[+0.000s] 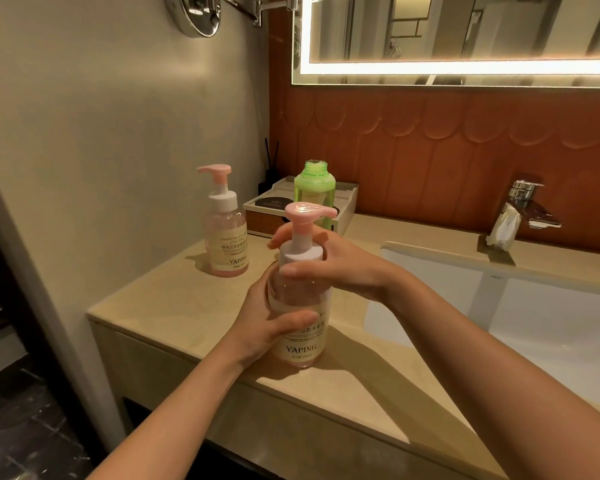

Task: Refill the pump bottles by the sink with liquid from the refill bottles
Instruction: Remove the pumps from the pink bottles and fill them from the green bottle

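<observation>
White rectangular ceramic sink basin [534, 323], right. Cream open tray box [344, 216]: holds a dark round disc. Clear plastic "YAPING" pump bottle, pink head, white collar [302, 344]: pale pink liquid, upright on beige stone counter [174, 306]; left hand [267, 327] clasps body, right hand [326, 261] clasps collar. Matching second pump bottle [226, 237]: pinkish liquid, by wall. Green translucent refill bottle [314, 188]: uncapped, behind.

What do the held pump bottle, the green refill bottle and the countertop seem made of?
Pump bottle: clear, glossy plastic by the look; its pink-tinted wall is see-through.
Green refill bottle: translucent plastic, with moulded threads at its open neck.
Countertop: polished beige stone or a stone-look composite; it shows soft reflections, but I cannot tell which.
</observation>
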